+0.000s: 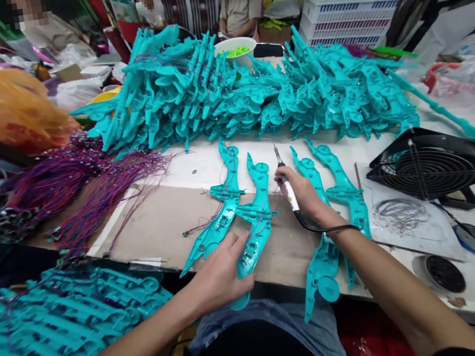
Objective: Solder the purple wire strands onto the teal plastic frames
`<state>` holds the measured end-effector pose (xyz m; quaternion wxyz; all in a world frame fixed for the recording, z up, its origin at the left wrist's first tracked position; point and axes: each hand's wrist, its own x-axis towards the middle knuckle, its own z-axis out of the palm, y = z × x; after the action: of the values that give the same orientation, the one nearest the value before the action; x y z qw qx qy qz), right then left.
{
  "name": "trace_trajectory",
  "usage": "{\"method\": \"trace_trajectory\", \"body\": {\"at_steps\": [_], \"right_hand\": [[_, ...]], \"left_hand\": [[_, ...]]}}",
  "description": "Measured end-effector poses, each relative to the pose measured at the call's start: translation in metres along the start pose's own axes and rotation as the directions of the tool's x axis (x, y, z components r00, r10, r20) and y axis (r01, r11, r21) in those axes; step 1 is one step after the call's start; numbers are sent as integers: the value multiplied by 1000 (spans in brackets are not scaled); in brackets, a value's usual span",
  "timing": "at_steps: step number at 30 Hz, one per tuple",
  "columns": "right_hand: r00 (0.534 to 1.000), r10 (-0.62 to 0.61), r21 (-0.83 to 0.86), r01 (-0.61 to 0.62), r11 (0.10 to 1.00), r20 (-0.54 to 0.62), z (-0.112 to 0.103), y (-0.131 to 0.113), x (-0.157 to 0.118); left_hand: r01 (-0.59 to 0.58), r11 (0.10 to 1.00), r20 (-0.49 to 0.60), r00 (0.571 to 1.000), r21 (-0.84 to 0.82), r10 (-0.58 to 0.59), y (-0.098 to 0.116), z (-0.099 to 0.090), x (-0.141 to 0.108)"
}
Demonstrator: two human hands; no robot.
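Observation:
My right hand [303, 193] grips a soldering iron [289, 191] with a white handle, its metal tip pointing up and away from me. The black cord runs back over my forearm. Near the table edge, my left hand [223, 272] has its fingers and thumb closed around the lower end of a curved teal plastic part [259, 195]. Just left of it lies another teal part [231, 170] with thin wires and a small circuit board [186, 233]. To the right, two more teal parts [341, 176] lie partly behind my right hand and forearm.
A large heap of teal parts [216, 97] spans the back. Bundled purple-red wires [85, 184] lie left, above more teal parts [63, 332]. A black fan [420, 164] and a round tin [444, 271] stand right. Behind are a white bowl [221, 48], stacked crates [347, 13] and several people.

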<state>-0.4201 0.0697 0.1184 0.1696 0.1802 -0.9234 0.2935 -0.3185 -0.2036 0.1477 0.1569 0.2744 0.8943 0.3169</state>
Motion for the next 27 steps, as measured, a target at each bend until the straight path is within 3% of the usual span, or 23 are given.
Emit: {"method": "trace_trajectory", "body": {"at_steps": [2, 4, 8, 11, 14, 16, 21, 27], "right_hand": [[995, -96, 11, 97, 995, -38, 2, -11, 17], [985, -170, 29, 170, 985, 19, 10, -22, 38], [973, -174, 49, 169, 984, 149, 30, -37, 67], [987, -160, 48, 159, 986, 22, 30, -44, 72], [973, -154, 48, 165, 985, -173, 14, -50, 66], [960, -142, 35, 155, 987, -241, 2, -53, 59], [964, -87, -44, 78, 996, -250, -16, -48, 29], [961, -53, -137, 15, 990, -272, -37, -36, -15]], "left_hand": [[-7, 1000, -6, 1000, -13, 7, -4, -10, -6], [-21, 999, -5, 1000, -31, 21, -9, -19, -12], [-3, 999, -39, 999, -33, 2, -22, -31, -22], [-7, 1000, -90, 996, -23, 5, -33, -37, -22], [-25, 999, -123, 992, -23, 22, -47, -44, -11], [-22, 1000, -112, 994, -22, 20, -59, -48, 1], [-28, 999, -110, 993, 29, 31, -81, -45, 27], [-38, 999, -224, 974, 35, 45, -87, -36, 26]]}}
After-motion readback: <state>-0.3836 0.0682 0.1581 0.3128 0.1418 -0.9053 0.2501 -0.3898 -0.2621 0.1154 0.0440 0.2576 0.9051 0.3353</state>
